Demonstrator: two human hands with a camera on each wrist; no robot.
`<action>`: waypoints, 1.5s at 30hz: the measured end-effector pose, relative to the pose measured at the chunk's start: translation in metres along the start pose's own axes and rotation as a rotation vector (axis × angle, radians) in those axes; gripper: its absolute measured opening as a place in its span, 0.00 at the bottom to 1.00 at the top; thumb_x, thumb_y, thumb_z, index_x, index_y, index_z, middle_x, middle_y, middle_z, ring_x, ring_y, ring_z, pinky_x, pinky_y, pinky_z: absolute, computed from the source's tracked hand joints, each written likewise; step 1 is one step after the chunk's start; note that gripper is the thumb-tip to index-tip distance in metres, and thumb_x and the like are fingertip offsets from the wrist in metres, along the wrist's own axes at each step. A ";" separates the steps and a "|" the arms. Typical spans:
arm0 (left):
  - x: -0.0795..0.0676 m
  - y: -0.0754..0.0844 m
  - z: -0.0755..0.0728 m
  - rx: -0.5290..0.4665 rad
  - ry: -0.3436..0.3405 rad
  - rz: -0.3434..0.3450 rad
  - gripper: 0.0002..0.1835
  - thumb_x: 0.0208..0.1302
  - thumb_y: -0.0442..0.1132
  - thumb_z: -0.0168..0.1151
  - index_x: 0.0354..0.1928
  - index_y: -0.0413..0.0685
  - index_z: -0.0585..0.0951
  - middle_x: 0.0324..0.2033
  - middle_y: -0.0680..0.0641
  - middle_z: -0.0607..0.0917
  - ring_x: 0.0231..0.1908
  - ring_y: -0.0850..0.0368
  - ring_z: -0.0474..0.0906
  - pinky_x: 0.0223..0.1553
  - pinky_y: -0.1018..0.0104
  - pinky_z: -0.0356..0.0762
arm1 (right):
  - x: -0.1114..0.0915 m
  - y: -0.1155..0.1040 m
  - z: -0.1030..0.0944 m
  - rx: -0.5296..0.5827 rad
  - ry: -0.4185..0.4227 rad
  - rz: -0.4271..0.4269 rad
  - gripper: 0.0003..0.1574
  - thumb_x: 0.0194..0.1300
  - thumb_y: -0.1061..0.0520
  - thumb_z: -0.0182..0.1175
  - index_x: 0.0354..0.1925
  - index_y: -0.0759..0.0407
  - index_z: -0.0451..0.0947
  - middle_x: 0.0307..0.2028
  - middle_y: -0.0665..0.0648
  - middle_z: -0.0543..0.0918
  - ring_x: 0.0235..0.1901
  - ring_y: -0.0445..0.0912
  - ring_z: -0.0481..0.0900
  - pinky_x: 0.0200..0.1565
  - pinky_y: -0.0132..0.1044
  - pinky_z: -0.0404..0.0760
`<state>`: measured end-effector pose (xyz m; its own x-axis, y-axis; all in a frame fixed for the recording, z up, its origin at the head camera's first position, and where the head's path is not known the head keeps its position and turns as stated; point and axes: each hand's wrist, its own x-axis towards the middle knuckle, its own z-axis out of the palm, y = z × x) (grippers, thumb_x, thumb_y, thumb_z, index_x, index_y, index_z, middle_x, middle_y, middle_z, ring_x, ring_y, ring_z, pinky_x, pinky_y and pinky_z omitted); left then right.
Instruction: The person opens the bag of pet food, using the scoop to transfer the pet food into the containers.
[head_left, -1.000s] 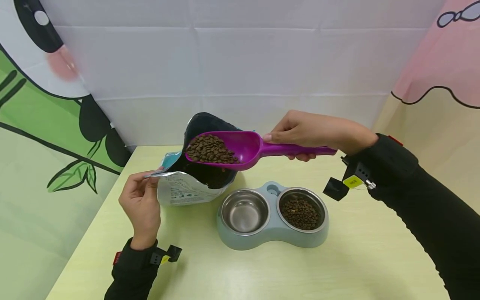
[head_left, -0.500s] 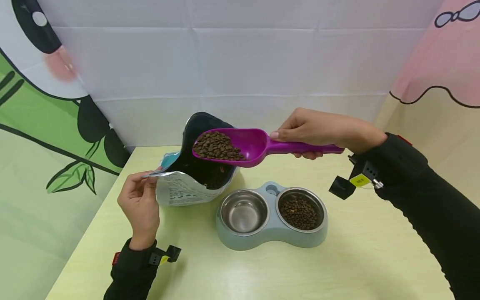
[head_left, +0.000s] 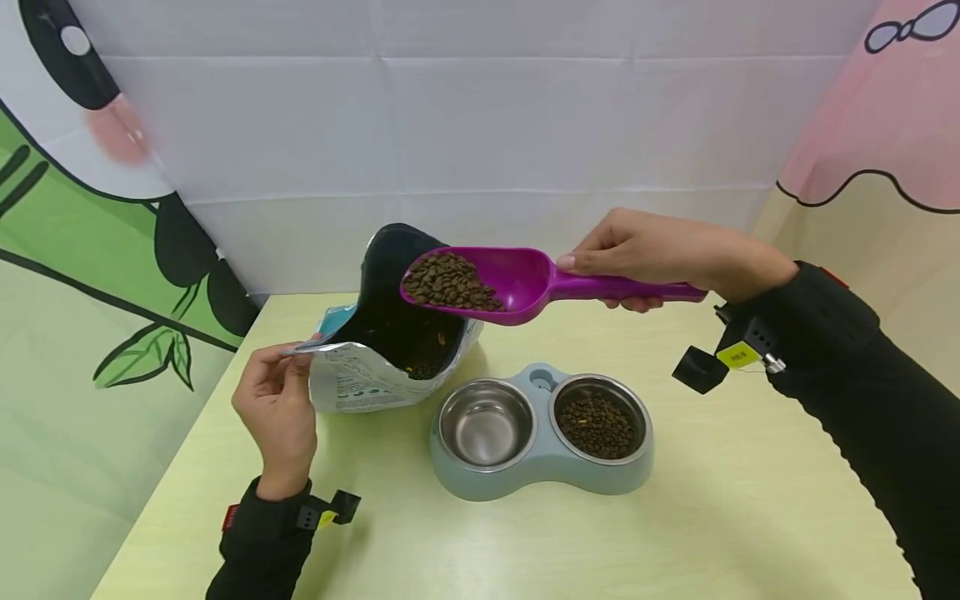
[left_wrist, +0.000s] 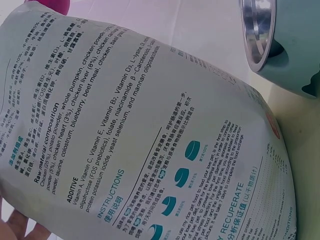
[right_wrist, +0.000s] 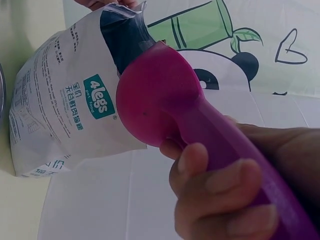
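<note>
My left hand [head_left: 279,408] pinches the near left rim of an open pet food bag [head_left: 367,379], which stands on the table with its mouth held wide. Some kibble shows down inside its dark interior. A magenta scoop [head_left: 517,283], its front half heaped with brown kibble [head_left: 452,283], hangs over the bag's right side. Around the scoop's handle curl the fingers of my right hand [head_left: 652,254]. In the right wrist view the scoop [right_wrist: 160,95] is seen from below, in front of the printed bag [right_wrist: 65,105].
A blue-grey double feeder [head_left: 536,462] stands on the table [head_left: 600,550], right of the bag. Its left steel bowl [head_left: 486,425] holds nothing; kibble [head_left: 597,427] lies in the right one. Behind rises a white cloth backdrop [head_left: 510,125] with cartoon prints at both sides.
The loaded scoop and my right hand have moved right and slightly up, away from the bag's middle. My left hand keeps its hold on the rim.
</note>
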<state>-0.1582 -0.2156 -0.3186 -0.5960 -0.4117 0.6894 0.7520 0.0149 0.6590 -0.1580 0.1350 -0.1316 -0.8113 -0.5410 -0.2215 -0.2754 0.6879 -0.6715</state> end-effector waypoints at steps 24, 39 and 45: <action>0.003 -0.003 -0.003 0.088 -0.007 -0.008 0.08 0.57 0.27 0.57 0.37 0.27 0.75 0.33 0.42 0.81 0.37 0.53 0.79 0.44 0.69 0.72 | -0.037 0.034 -0.026 -0.022 0.051 0.079 0.22 0.69 0.45 0.44 0.39 0.58 0.78 0.22 0.63 0.76 0.14 0.49 0.70 0.17 0.38 0.75; 0.004 -0.004 -0.009 0.077 0.007 0.002 0.07 0.57 0.26 0.57 0.36 0.26 0.74 0.33 0.42 0.81 0.36 0.53 0.78 0.43 0.70 0.72 | -0.057 0.064 -0.030 0.010 0.048 0.126 0.21 0.70 0.47 0.44 0.40 0.58 0.78 0.21 0.62 0.75 0.14 0.48 0.70 0.17 0.37 0.74; 0.004 -0.003 -0.009 0.068 0.013 0.011 0.07 0.57 0.26 0.57 0.36 0.26 0.74 0.32 0.42 0.81 0.35 0.53 0.78 0.41 0.70 0.72 | -0.053 0.081 -0.023 0.052 0.044 0.103 0.18 0.70 0.50 0.44 0.42 0.58 0.77 0.21 0.61 0.75 0.13 0.48 0.69 0.16 0.36 0.74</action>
<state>-0.1603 -0.2255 -0.3211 -0.5842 -0.4227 0.6928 0.7372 0.0807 0.6709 -0.1490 0.2305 -0.1577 -0.8560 -0.4463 -0.2610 -0.1629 0.7119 -0.6831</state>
